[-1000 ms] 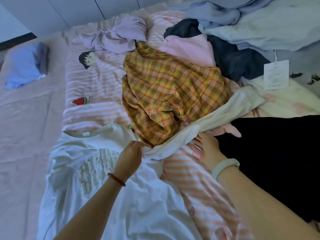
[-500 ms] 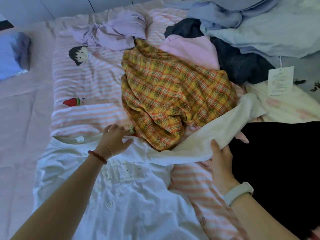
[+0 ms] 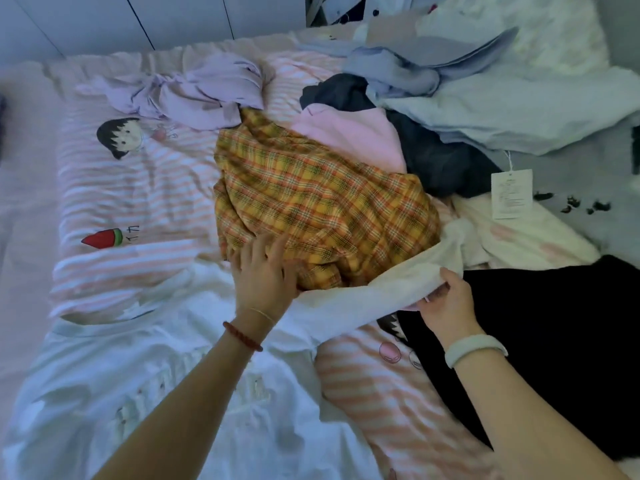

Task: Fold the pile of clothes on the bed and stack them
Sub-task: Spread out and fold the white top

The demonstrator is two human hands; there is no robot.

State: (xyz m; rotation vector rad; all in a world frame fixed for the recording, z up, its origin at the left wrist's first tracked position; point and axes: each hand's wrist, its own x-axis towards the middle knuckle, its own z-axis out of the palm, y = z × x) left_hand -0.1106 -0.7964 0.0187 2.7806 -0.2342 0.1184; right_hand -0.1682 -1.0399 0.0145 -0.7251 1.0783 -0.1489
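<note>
Here, my left hand [image 3: 265,268] lies flat, fingers spread, pressing the yellow plaid shirt [image 3: 322,206] back; my right hand [image 3: 446,299] pinches the sleeve of the white T-shirt [image 3: 166,393] spread on the striped sheet [image 3: 138,188] nearest me. Risk: the sleeve runs under the plaid's hem, so a pull may drag that crumpled heap onto the flat shirt. Plaid thin, woven, rumpled; T-shirt soft knit, limp.

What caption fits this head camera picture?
Left hand pressing the yellow plaid shirt, right hand holding the white shirt's sleeve.
</note>
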